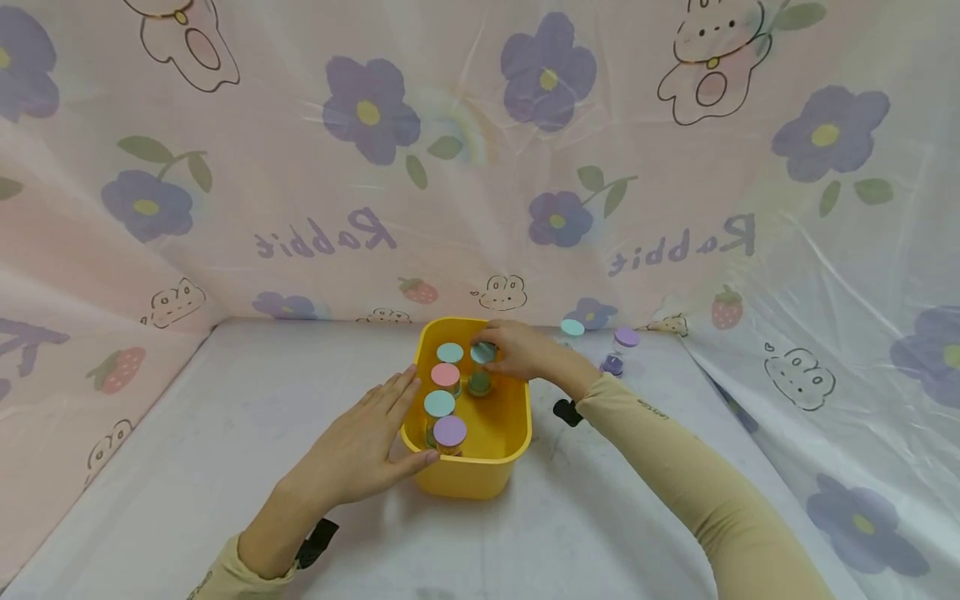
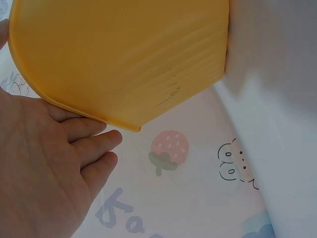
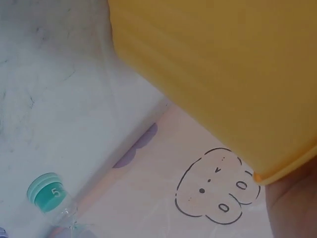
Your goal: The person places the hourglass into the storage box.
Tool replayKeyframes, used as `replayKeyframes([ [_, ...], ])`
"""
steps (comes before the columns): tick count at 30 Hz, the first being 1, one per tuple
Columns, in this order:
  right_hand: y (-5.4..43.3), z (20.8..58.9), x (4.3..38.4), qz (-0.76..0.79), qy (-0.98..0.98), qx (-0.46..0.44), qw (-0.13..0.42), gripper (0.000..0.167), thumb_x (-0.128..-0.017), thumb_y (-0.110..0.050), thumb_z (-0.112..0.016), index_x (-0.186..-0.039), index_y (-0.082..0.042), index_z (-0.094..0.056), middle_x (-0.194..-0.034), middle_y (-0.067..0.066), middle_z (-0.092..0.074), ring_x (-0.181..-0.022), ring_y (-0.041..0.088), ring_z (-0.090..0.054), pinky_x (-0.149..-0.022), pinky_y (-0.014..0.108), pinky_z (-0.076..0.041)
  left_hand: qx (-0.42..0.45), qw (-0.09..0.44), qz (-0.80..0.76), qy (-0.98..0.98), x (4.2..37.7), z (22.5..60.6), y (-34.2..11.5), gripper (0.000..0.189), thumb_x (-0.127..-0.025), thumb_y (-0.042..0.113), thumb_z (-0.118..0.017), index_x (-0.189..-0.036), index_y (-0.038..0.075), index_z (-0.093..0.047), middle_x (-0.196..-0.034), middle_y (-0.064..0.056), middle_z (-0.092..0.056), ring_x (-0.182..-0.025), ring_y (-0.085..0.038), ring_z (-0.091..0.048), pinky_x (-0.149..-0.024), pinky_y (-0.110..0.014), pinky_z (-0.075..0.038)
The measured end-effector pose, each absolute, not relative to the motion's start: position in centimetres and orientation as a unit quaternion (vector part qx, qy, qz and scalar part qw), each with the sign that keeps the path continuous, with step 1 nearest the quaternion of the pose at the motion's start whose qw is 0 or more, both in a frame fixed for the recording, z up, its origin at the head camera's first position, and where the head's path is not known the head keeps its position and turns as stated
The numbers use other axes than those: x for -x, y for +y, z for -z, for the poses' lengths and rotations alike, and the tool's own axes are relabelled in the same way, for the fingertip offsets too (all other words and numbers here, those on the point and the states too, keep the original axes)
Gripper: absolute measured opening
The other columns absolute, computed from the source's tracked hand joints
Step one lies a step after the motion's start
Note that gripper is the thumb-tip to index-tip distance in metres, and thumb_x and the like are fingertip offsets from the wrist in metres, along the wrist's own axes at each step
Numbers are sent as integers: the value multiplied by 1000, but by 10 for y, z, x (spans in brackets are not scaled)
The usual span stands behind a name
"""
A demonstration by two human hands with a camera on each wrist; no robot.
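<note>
A yellow bin (image 1: 472, 479) stands on the table with several small jars inside. Along its left side are light-blue-lidded jars, a pink-lidded jar (image 1: 446, 375) and a purple-lidded jar (image 1: 450, 431). My right hand (image 1: 513, 348) reaches over the right rim and pinches a light-blue-lidded jar (image 1: 483, 353) near the far end. Just below that lid, a darker greenish round piece (image 1: 479, 383) shows. Against the left rim lies my left hand (image 1: 367, 442), fingers extended and thumb at the near corner. In the left wrist view its fingers (image 2: 94, 146) touch the bin's edge.
Right of the bin, at the back, stand a light-blue-lidded jar (image 1: 572, 328), a purple-lidded jar (image 1: 626, 337) and a small purple item (image 1: 612, 365). The right wrist view shows a clear bottle (image 3: 49, 193) with a teal part marked 5. A patterned cloth (image 1: 465, 208) hangs behind.
</note>
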State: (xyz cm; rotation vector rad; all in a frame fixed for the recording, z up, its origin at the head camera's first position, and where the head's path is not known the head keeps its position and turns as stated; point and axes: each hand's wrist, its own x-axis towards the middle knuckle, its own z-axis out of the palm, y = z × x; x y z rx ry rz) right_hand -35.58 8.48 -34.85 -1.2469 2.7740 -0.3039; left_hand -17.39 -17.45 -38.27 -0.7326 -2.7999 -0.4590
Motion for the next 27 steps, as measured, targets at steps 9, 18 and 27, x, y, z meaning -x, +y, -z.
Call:
replayKeyframes([
  [9,82,349,357,76,904,418,49,39,-96,-17,-76,-134,-8,-68,-130,9,-68,-115,24,-65,-105,37,-54,246,100,153,-952,175,382,-175,103,-97,76,-48,-164,1,-25,-172,-13,-19,-156,-34,-27,-125,-54,-28],
  [18,81,350,357,61,905,419,47,42,-98,-21,-74,-137,-7,-67,-133,9,-68,-119,25,-65,-109,39,-52,244,96,154,-952,173,381,-175,104,-96,76,-47,-164,1,-24,-173,-12,-18,-156,-34,-27,-125,-54,-28],
  [27,83,348,354,77,898,431,31,37,-99,-16,-71,-133,-5,-69,-130,10,-70,-118,26,-66,-108,40,-53,244,96,155,-952,173,382,-175,103,-97,76,-48,-164,1,-25,-173,-12,-17,-156,-34,-26,-125,-53,-28],
])
